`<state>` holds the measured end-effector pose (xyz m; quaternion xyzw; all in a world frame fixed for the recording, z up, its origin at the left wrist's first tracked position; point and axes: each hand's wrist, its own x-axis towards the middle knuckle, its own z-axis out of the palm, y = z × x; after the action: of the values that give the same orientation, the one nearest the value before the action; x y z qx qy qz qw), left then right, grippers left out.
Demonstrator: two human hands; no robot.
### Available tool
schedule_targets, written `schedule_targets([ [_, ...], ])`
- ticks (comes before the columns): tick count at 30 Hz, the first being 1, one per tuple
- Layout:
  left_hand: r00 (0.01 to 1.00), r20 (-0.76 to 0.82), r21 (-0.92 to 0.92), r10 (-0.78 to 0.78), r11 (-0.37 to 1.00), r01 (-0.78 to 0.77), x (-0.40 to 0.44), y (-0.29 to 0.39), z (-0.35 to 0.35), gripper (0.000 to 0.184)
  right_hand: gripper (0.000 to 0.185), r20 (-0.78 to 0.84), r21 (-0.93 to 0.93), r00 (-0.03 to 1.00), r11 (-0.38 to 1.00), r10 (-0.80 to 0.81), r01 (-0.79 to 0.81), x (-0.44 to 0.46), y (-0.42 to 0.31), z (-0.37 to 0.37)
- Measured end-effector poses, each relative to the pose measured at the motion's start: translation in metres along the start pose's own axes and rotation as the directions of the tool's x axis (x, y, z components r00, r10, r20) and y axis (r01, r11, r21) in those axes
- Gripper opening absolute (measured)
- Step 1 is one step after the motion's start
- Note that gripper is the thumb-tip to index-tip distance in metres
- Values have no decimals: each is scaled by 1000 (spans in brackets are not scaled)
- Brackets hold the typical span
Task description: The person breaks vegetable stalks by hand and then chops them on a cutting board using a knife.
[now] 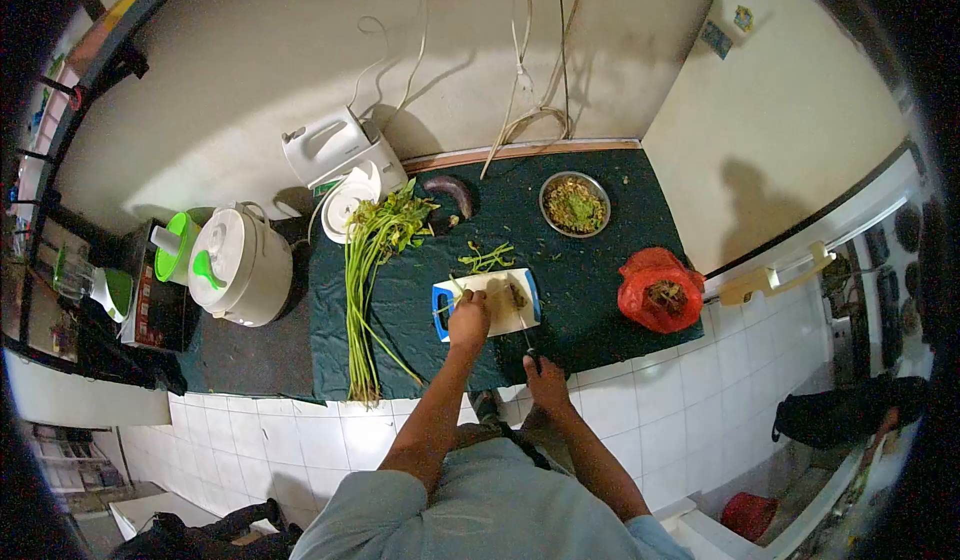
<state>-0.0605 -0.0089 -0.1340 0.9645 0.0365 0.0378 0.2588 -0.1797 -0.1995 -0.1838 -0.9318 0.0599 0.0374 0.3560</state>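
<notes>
Fingers of the left hand point(469, 317) bent and drawn together over the cutting board point(502, 321); cannot tell what, if anything, is pinched beneath. Fingers of the right hand point(547, 382) clamped on the handle of the knife point(528, 336), blade angled over the board's near edge toward its right corner, dark chopped bits beside it.

At the left end of the tabletop point(595, 330), green basin point(180, 230), contents not readable, then white cooker point(238, 270), lid on, green scoop point(207, 269) against it. White mixer point(330, 150) toward the back edge. Next, long green stalks point(368, 290), leaves toward the back, ends reaching the front edge. Near the back edge, curved purplish vegetable point(460, 195); cut stalk pieces point(487, 258) just behind the board.

Farther right, near the back edge, steel bowl point(545, 210) well filled with chopped greens point(575, 205). At the right edge, red bag point(650, 263), mouth open on brownish scraps point(665, 297). Between board and bag, broad stretch of dark cloth, running from bowl to front edge; between board and front edge, only a narrow strip.
</notes>
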Motion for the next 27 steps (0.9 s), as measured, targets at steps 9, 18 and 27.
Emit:
schedule_targets([
  [9, 980, 147, -104, 134, 987, -119, -9, -27, 13, 26, 41, 18, 91, 1000, 996, -22, 21, 12, -45, -42],
  [18, 963, 100, 26, 252, 966, -256, -11, -31, 18, 31, 41, 28, -22, 996, 996, -81, 82, 19, -48, -24],
  [27, 959, 59, 57, 276, 959, -279, -29, -40, 12, 32, 38, 201, -174, 978, 984, 61, -25, 17, -63, -36],
])
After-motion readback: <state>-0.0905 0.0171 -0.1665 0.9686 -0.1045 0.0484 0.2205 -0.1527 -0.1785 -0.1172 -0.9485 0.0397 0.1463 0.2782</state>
